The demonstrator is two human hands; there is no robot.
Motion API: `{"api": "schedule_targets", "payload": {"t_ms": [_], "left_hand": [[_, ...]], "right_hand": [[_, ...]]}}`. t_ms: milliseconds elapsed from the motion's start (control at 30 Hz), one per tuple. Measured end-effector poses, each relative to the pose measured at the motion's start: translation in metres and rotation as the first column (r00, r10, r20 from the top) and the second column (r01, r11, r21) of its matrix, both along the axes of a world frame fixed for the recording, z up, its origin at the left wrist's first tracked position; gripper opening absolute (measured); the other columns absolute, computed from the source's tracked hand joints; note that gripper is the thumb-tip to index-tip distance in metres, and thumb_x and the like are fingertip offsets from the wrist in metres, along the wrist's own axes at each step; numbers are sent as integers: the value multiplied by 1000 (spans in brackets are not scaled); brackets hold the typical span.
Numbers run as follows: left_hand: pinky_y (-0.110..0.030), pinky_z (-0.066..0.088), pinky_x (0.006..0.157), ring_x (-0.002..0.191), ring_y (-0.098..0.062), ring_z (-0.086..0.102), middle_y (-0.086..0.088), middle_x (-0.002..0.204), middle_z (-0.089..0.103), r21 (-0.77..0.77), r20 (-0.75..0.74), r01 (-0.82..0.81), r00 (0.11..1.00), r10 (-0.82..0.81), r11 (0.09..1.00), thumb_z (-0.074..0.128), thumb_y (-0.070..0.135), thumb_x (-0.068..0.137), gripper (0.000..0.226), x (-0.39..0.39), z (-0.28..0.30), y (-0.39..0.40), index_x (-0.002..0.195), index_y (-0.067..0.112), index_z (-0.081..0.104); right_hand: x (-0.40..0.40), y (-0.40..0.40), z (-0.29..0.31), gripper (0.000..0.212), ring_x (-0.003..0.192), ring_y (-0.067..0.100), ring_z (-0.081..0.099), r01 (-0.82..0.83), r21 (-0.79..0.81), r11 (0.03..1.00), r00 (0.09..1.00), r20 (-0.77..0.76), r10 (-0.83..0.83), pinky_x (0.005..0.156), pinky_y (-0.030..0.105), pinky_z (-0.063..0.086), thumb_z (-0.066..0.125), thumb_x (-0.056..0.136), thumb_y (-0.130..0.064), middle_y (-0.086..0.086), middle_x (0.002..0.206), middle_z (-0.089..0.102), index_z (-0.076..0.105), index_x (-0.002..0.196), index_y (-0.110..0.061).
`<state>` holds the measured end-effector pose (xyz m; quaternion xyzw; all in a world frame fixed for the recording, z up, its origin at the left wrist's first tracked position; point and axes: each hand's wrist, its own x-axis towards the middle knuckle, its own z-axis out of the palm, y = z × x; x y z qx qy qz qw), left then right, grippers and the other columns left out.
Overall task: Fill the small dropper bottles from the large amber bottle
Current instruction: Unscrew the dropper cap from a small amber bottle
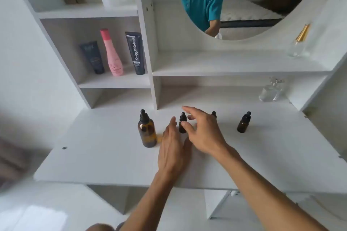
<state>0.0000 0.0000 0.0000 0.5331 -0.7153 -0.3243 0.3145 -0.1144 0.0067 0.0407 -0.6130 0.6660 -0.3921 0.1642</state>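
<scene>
Head view: both hands are reaching in at centre frame toward the nearest small dropper bottle (182, 123), standing upright on the white tabletop (97, 157). The left hand (173, 148) is coming in with fingers straight and together, holding nothing, fingertips just beside the bottle's left side. The right hand (203, 131) is arching over from the right, fingers spread and loosely bent; one finger looks to be touching the bottle's body, but no grip is closed on it.

Judged step: opening stage, nothing uncapped, no liquid moved. Next move is likely calling for one hand steadying the glass while the other twists off the dropper cap.

Count:
- large amber bottle (147, 133): one, left of centre, capped, just left of the left hand.
- small dropper bottles: three in all — the centre one, a second (213, 113) mostly hidden behind the right hand, a third (243, 122) standing well apart at centre right.
- hands: two, both empty.

Shelf at middle left is holding two dark tubes and one pink bottle (112, 54).
</scene>
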Motion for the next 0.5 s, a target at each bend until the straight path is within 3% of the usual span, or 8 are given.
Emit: {"api": "schedule_targets", "payload": {"t_ms": [67,200,333,400,500], "left_hand": [[-39,48,98,128,-17,49,3,136,56,-63,1,-10,1000,10,998,58,33,91,68,-3,-6,-8,151,21,27],[-45,55,78,107,-18,60,8,112,66,-49,6,-48,999,49,998,52,36,89,51,-4,-13,-15,138,30,41],[-42,54,73,99,-18,59,9,107,67,-69,-9,-39,999,39,997,52,25,90,38,-2,-12,-13,127,32,50],[-39,51,69,94,-18,58,6,102,66,-74,-27,-35,999,34,997,53,24,91,31,-2,-10,-12,122,29,54],[-27,38,56,82,-17,54,3,90,62,-80,-29,-38,999,36,996,54,27,94,17,0,-11,-12,109,23,59]], "right_hand": [[-1,-5,-1,39,112,7,62,-9,-14,1000,1000,19,9,96,20,45,65,93,-20,-6,122,67,59,131,-22],[1,-6,-5,25,102,6,65,-18,-46,999,999,49,20,89,26,53,67,92,-15,-7,101,70,66,116,-18],[2,-5,-4,20,97,6,64,-21,-54,998,1000,19,22,86,21,52,68,91,-13,-10,95,68,66,111,-16],[2,-1,-3,20,96,5,63,-28,-50,998,1000,8,28,82,12,48,68,91,-12,-9,94,68,66,111,-15],[2,5,-1,21,93,2,61,-18,-35,999,1000,-4,18,76,3,41,69,90,-13,-10,93,67,66,111,-15]]}}
